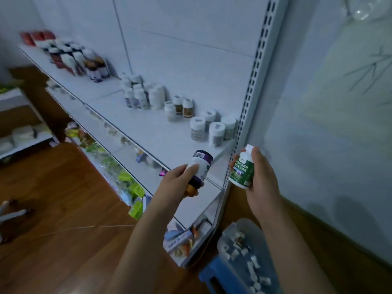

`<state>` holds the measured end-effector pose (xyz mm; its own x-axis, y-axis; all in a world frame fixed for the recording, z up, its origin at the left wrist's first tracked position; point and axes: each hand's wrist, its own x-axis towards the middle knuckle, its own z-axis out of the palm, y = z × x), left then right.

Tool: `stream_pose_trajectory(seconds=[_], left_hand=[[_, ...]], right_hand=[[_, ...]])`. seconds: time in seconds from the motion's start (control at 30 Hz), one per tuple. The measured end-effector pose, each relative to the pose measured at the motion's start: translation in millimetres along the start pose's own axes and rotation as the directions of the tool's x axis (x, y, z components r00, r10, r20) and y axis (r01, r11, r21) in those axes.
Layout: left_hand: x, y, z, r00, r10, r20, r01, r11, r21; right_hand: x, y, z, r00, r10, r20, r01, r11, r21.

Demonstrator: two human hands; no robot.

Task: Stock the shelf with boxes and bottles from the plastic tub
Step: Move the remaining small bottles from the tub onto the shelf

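My left hand (178, 183) grips a purple-and-white bottle (200, 166) with a gold cap, tipped so its base points up toward the shelf. My right hand (262, 177) holds a green-labelled white bottle (241, 169) upright, right beside the shelf's slotted upright. Both hands hover at the front right corner of the white shelf board (148, 128). Below, at the lower right, the clear plastic tub (239, 236) holds several small white bottles.
Groups of white-capped bottles (210, 128) stand at the shelf's right end, more bottles (144, 94) mid-shelf and dark bottles (78, 58) at the left. The slotted metal upright (252, 85) bounds the shelf. Lower shelves carry packets. A blue stool (214, 276) stands under the tub.
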<state>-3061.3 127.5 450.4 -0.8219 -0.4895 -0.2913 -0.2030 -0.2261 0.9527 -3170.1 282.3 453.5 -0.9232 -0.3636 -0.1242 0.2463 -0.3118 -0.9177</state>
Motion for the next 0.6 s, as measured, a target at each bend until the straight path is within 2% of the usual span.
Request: stream_pose_trajectory(seconds=[0.1,0.27,0.37,0.6], left_hand=[[-6,27,-62,0.997,0.074,-0.033,-0.073,0.996,0.045],[-3,42,-153,0.983,0.110,-0.145,-0.106,0.994,0.029],[3,42,-195,0.975,0.089,-0.202,-0.092,0.996,-0.008],[47,49,-271,0.970,0.065,-0.236,-0.068,0.998,-0.004]], right_hand=[[2,0,71,0.997,-0.052,0.054,0.051,0.998,0.034],[9,24,163,0.987,-0.106,0.122,0.103,0.994,0.032],[15,42,203,0.984,-0.095,0.151,0.088,0.995,0.050],[60,78,280,0.986,-0.043,0.160,0.045,0.999,-0.008]])
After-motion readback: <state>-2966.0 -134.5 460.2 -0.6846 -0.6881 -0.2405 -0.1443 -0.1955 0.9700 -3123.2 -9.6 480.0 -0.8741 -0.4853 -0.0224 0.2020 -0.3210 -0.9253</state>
